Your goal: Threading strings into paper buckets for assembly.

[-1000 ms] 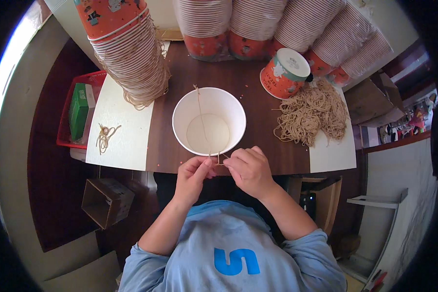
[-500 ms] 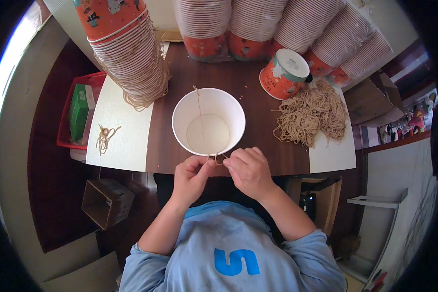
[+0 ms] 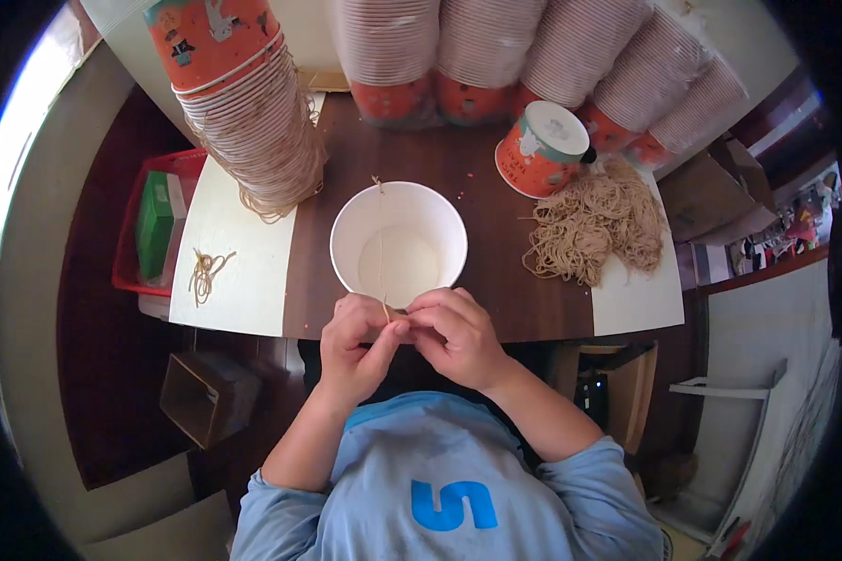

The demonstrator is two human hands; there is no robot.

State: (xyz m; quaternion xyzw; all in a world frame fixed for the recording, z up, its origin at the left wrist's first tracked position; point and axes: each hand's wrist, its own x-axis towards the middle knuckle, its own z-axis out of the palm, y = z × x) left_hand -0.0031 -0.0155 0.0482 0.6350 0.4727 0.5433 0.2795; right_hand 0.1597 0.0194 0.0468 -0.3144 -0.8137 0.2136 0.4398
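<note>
A white-lined paper bucket [image 3: 447,248] stands mouth up near the table's front edge. A thin tan cord [image 3: 381,251] is fastened at its far rim and runs across the opening to the near rim. There my left hand [image 3: 354,341] pinches the cord between thumb and fingers. Close beside it, my right hand [image 3: 460,335] has its fingertips pressed together at the same spot, on the cord's end. The fingers hide the cord's end and the near rim's edge. To the right lies a tangled pile of tan cords [image 3: 597,224].
At the left leans a tall stack of nested buckets [image 3: 248,131] with cords hanging on it. A small cord bundle [image 3: 210,276] lies nearby. An upturned orange bucket [image 3: 538,159] and plastic-wrapped stacks [image 3: 393,56] stand behind. A red bin [image 3: 126,252] and a cardboard box [image 3: 206,397] flank the table.
My hands have come closer together and shifted slightly left. The cord between them, stretched before, is now mostly hidden in my fingers. The view has tilted a little.
</note>
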